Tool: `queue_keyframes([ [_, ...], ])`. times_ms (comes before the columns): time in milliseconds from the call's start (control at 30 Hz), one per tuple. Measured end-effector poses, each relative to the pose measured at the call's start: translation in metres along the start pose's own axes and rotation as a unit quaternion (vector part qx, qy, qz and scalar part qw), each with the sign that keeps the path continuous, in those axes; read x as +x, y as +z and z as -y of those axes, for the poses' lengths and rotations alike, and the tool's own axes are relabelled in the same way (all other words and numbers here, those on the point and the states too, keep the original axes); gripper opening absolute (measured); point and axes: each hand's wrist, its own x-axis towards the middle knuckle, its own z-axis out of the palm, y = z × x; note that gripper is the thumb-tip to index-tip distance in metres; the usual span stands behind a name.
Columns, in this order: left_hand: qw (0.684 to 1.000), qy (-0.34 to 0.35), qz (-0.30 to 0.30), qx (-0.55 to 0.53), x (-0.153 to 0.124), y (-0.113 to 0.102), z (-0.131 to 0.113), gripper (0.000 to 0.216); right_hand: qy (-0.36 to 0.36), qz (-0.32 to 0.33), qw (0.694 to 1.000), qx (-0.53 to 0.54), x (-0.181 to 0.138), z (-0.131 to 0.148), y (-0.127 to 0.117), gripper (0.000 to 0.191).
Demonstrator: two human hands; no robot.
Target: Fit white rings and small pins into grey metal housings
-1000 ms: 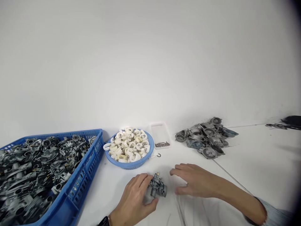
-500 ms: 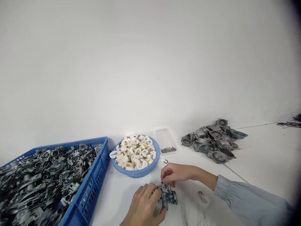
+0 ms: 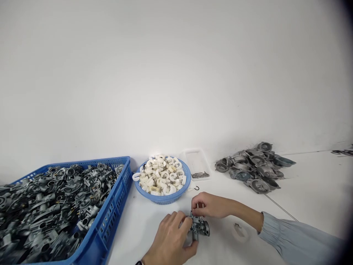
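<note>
Gripping the metal part [image 3: 202, 227] far from the surface's [image 3: 317, 191] back edge, my left fingers [image 3: 186, 225] half-close; right fingers [image 3: 199, 212] bunch, hold unclear; uneven pressing could tip it.

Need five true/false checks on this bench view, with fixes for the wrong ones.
1. The left hand touches the small grey metal part with tubular ports. True.
2. The right hand is inside the round blue plastic basket. False: its fingertips are at the upper end of that grey part.
3. Thin dark metal pins lie in the shallow white rectangular tray. True.
4. The pile of grey metal bowl-shaped parts lies left of the basket. False: it lies right of it.
5. White curved plastic pieces fill the basket. True.
</note>
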Motion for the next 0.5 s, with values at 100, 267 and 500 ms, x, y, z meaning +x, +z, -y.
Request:
queue_keyframes([
  [100, 0.999, -0.005, -0.038, -0.013, 0.003, -0.005, 0.001, 0.043, -0.032, -0.030, 0.997, -0.057, -0.008, 0.016, 0.000, 0.025],
  [267, 0.996, -0.023, -0.064, -0.050, 0.003, -0.012, 0.003, 0.048, -0.078, -0.056, 0.976, -0.193, -0.029, 0.050, 0.006, 0.017],
  [500, 0.995, -0.016, -0.028, -0.090, 0.002, -0.012, 0.002, 0.047, -0.133, -0.046, 0.938, -0.317, -0.039, 0.060, 0.025, 0.019],
])
